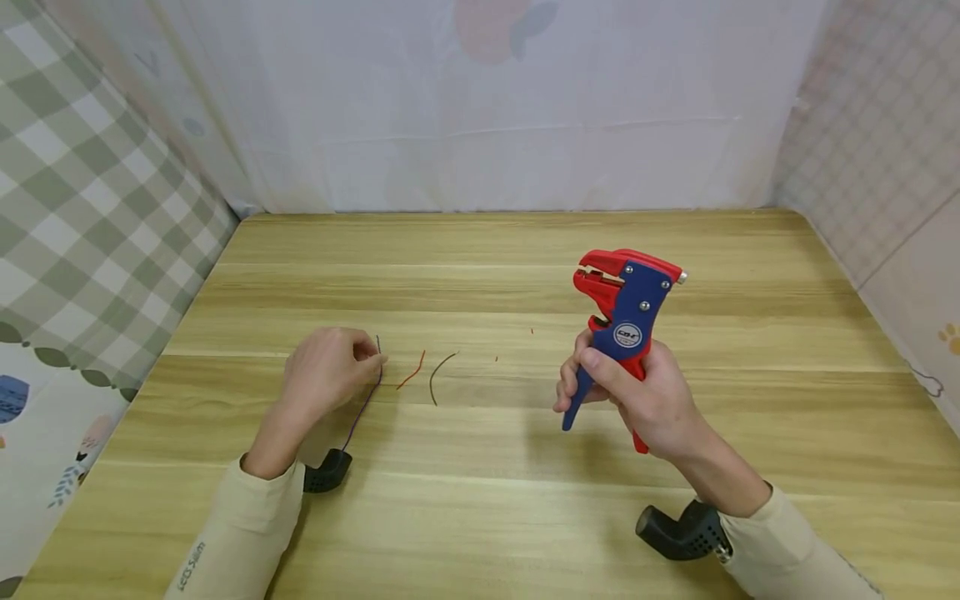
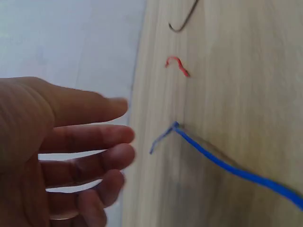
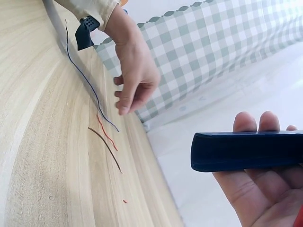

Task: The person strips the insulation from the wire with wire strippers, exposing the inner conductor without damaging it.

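Note:
My right hand (image 1: 660, 400) grips the handles of a red and blue wire stripper (image 1: 637, 308), held above the table with its red head upward. In the right wrist view, the end of its blue handle (image 3: 246, 151) lies across my fingers. My left hand (image 1: 326, 371) hovers just beside a blue wire (image 2: 236, 172), its fingers loosely bent and holding nothing. That wire lies lengthwise on the wood, with a bent, thinner tip seen in the left wrist view. Right of it are a short red wire (image 1: 412, 371) and a curved brown wire (image 1: 432, 381).
Two tiny red scraps lie on the wooden table (image 1: 480, 517), one scrap (image 1: 497, 359) nearer the brown wire. A pale curtain (image 1: 480, 142) hangs behind the table, and a green checked cloth (image 1: 82, 167) stands along the left. Black devices (image 1: 678, 531) sit at both wrists.

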A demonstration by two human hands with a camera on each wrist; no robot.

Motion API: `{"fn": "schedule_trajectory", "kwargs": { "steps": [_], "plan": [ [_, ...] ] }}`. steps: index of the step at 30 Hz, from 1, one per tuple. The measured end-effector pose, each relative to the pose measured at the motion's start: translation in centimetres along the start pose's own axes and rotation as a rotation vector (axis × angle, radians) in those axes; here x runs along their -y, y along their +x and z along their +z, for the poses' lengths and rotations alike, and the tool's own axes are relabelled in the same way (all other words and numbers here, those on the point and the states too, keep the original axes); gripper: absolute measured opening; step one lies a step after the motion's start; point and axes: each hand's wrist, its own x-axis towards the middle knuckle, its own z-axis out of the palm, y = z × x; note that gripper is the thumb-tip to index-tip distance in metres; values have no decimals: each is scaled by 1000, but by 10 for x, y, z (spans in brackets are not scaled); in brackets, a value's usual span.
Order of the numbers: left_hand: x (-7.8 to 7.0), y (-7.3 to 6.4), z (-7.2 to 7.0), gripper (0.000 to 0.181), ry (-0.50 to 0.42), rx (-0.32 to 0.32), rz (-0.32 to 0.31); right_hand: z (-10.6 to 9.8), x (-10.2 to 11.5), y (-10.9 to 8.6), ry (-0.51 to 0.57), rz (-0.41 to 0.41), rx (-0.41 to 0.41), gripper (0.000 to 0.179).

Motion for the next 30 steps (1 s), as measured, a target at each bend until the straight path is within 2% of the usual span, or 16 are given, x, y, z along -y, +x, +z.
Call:
{"fn": "schedule_trajectory", "kwargs": {
  "steps": [2,5,14,23,30],
  "plan": [
    [4,1,0,17,10,76,-3,0,0,0,-1,1,1,15],
    [7,4,4,23,19,133,0,-1,0,0,-1,3,-1,16],
    [9,6,9,24,34,137,-4,-2,-2,0,-12,11,-1,16],
    [10,8,10,20,-5,133,1,-1,-5,1,-16,12,1,14],
    [12,10,15,14,6,153,-35,0,-6,2,10,-1,4,15]
  ]
}}
